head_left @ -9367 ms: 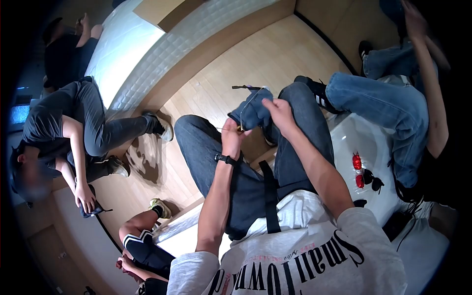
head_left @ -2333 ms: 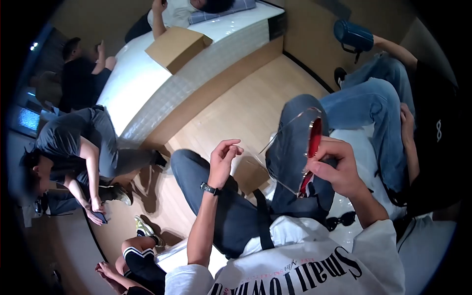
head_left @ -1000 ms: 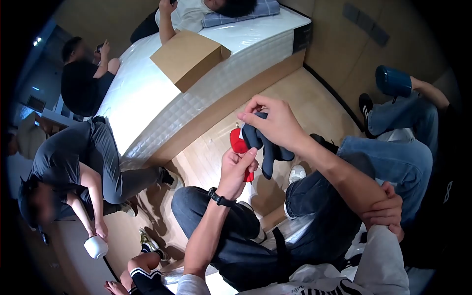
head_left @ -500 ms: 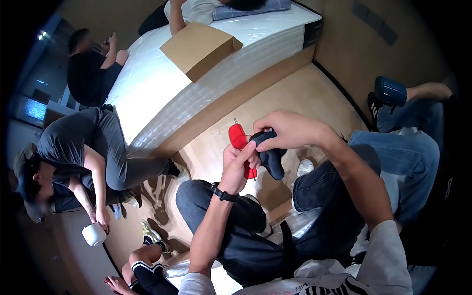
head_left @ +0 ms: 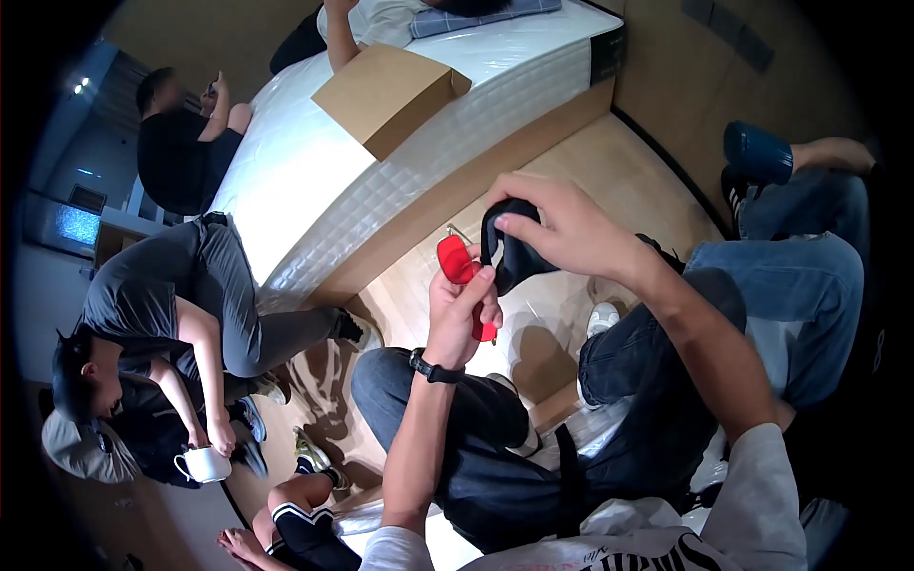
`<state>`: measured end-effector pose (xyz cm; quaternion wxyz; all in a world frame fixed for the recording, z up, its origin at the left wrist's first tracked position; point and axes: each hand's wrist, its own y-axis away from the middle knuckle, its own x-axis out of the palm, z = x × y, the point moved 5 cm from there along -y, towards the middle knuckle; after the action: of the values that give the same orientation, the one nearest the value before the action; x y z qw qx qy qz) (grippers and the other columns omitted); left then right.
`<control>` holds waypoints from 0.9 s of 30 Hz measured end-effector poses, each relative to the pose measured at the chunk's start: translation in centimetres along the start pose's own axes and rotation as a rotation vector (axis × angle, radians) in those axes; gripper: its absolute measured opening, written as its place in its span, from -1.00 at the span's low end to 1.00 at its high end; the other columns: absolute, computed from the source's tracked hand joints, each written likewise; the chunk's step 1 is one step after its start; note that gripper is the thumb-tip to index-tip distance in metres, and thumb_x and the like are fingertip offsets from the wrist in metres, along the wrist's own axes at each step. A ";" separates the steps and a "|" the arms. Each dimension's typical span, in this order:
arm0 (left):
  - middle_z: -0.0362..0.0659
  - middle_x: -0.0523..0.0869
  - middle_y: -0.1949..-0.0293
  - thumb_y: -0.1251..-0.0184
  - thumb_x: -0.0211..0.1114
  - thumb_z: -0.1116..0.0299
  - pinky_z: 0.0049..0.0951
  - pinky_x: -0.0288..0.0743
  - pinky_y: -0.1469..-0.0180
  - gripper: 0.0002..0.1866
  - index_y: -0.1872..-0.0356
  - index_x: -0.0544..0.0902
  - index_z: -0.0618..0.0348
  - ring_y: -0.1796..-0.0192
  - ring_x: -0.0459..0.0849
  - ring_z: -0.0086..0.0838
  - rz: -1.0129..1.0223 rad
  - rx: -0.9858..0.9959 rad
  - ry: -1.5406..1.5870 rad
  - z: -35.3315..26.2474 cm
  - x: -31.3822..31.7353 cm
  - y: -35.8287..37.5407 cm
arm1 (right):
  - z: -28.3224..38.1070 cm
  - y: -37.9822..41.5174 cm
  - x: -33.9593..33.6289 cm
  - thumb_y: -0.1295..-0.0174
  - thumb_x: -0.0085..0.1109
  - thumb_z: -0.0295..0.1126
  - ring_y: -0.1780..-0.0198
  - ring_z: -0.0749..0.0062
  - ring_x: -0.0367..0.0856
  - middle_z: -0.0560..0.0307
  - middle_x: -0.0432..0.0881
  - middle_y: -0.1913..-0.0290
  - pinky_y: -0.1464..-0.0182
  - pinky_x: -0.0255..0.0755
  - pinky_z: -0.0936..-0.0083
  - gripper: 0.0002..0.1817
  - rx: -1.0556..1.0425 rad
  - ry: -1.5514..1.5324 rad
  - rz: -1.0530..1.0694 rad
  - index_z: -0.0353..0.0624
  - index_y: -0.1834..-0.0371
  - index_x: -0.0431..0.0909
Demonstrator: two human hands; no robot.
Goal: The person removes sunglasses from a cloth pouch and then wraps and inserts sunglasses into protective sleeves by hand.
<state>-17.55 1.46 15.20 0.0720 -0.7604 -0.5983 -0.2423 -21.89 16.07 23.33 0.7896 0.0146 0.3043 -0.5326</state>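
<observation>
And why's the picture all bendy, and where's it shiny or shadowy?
Head view: probably a very wide lens, bowing the mattress along its side and leaving black corners; same head view: glare whitens the mattress top, shadows darken parts of the floor, and the red glasses look fairly sharp.

Box point(head_left: 381, 100) on mattress point(head_left: 286, 167), glasses point(head_left: 455, 260) left of pouch point(head_left: 521, 266)

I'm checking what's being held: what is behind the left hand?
Red glasses: one lens shows above the left hand, part of the other below. The hand covers their middle.
</observation>
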 end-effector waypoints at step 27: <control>-0.09 0.53 0.62 -0.11 0.07 0.60 -0.59 0.37 0.71 -0.42 -0.22 0.17 0.21 0.77 0.38 -0.55 0.035 -0.036 -0.188 1.4 0.6 0.8 | -2.3 1.3 3.3 0.17 0.40 -0.27 0.47 0.19 0.57 -0.03 0.57 0.55 0.37 0.41 0.41 -0.69 0.161 -0.081 0.156 -0.27 0.49 0.55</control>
<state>-16.26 2.33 14.45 0.0060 -0.7913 -0.5846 -0.1791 -21.07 14.69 19.47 0.8365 0.0798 0.2265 -0.4925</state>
